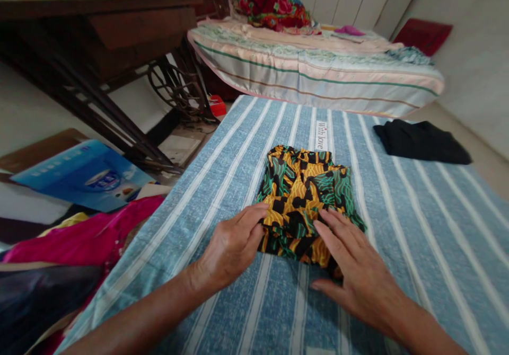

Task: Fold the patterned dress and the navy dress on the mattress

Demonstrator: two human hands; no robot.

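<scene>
A patterned garment point(296, 188) in black, yellow and green lies folded into a small bundle on the blue and white striped cloth point(222, 196). My left hand point(234, 243) grips the bundle's left edge, its fingers closed together over the fabric. On the near right part of the same garment rests my right hand point(353, 254), fingers stretched out and thumb held apart. A crease runs across the fabric between the two hands. Its underside is hidden.
A folded black cloth point(421, 140) lies at the far right of the striped surface. Beyond stands a bed point(318, 74) with a red floral bundle point(274, 5). At left are a treadle sewing table point(103, 5), a blue box point(87, 172) and pink fabric point(79, 233).
</scene>
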